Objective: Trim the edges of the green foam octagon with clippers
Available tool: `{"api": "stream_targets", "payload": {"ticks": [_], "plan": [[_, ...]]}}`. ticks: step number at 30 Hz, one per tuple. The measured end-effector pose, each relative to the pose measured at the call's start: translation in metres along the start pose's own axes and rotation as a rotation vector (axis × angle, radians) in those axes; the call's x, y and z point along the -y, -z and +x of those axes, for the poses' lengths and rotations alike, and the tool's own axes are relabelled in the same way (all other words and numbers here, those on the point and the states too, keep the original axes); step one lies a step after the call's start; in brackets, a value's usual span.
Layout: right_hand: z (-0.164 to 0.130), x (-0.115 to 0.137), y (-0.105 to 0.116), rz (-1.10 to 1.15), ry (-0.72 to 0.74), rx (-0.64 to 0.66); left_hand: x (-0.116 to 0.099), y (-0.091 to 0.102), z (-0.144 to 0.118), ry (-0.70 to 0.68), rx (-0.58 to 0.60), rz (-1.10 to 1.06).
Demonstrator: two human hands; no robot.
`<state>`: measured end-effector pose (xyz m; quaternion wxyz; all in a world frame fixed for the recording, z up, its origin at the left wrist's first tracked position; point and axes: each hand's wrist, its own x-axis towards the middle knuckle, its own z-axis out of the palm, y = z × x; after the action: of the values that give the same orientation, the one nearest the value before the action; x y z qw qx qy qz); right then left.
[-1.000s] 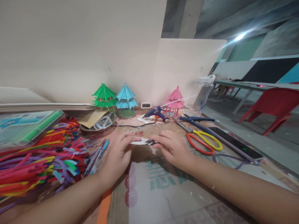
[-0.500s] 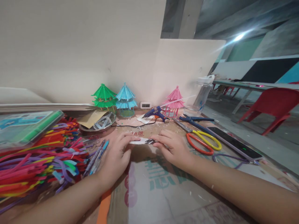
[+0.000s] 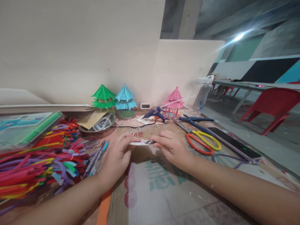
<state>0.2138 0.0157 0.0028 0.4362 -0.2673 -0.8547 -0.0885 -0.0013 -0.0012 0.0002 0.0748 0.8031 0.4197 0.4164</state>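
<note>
head-worn camera | looks forward, down | close over worktable (image 3: pixel 112 133)

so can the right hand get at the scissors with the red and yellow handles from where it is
Probably yes: the scissors lie just to the right of the right hand, with nothing visible between it and their handles. That hand, though, seems occupied with the small white-and-dark piece.

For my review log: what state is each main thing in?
Small flat white piece, dark-ended: held between left hand and right hand
Red-and-yellow-handled metal scissors: lying unheld
Black-screened lilac phone: face up, green mark showing
Clear plastic bottle, white lid: upright, lidded
Blue glue gun: set down, unheld
</note>
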Motion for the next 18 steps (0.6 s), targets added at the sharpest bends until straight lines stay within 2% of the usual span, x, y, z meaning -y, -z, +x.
{"api": "stream_targets", "payload": {"ticks": [7, 18], "plan": [[-0.0017, -0.0016, -0.0029, 0.020, -0.062, -0.041, -0.0024, 0.0007, 0.0008, 0.008, -0.008, -0.006], [-0.0002, 0.0016, -0.0009, -0.035, 0.023, 0.022, -0.0028, -0.0008, 0.0012, -0.037, -0.003, -0.014]]}}
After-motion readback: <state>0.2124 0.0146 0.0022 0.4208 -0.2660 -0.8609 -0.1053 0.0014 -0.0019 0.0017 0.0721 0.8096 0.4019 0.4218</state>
